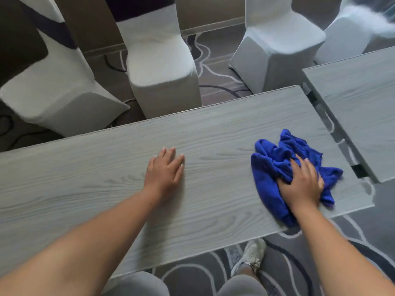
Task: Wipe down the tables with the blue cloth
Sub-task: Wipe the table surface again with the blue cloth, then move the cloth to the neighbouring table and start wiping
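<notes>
A long grey wood-grain table runs across the view in front of me. A crumpled blue cloth lies on its right end, close to the near edge and the right corner. My right hand presses down on the cloth, fingers curled into its folds. My left hand rests flat on the bare tabletop near the middle, fingers apart, holding nothing.
A second grey table stands to the right across a narrow gap. Several white-covered chairs line the far side of the tables. Patterned grey carpet lies below, with my shoe by the near table edge.
</notes>
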{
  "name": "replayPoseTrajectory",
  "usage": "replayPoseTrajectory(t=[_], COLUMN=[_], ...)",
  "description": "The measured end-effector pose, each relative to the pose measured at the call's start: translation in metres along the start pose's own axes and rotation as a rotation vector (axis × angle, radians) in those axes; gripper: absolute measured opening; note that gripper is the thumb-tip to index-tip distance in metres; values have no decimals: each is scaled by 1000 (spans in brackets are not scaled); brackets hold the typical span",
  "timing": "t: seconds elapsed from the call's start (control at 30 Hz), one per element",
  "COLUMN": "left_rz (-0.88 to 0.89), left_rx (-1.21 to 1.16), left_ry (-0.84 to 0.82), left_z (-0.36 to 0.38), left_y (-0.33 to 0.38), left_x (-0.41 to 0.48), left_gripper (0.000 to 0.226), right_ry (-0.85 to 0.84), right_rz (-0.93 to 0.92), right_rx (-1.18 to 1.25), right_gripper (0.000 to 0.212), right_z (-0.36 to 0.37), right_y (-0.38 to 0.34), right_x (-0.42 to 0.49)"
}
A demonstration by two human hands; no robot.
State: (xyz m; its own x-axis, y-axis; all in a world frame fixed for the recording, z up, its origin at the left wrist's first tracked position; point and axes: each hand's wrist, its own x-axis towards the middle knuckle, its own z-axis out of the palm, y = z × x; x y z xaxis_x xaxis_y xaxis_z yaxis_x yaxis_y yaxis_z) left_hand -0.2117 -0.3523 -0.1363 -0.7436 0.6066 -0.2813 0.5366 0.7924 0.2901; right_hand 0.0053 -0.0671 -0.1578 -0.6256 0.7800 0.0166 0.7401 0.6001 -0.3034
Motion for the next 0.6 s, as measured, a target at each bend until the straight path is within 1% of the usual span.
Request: replayPoseTrajectory(t=[0.13,0.27,0.37,0.47,0.53,0.6], left_rz=[-48,-99,-129,-173,-179,-181], left_rx=[0,-42,-74,-103,-103,-114], left_ry=[-16,42,57,58,56,51], left_z=[12,10,10,10,9,6], left_y=[93,153,175,186,190,189], left_x=[25,39,37,33,24,14], left_gripper=[48,51,51,51,52,52], right_ry=[-57,-88,-124,-100,-148,-197], right_rz=[-113,-281,-334,-374,-329,-279], right_rx=[7,10,35,47,41,12], right_gripper=[58,61,59,50,48,52], right_z=[-22,-34,-41,-50,-56,-61], right_y=[59,83,111,135,138,137], right_x=[46,65,73,76,73,70])
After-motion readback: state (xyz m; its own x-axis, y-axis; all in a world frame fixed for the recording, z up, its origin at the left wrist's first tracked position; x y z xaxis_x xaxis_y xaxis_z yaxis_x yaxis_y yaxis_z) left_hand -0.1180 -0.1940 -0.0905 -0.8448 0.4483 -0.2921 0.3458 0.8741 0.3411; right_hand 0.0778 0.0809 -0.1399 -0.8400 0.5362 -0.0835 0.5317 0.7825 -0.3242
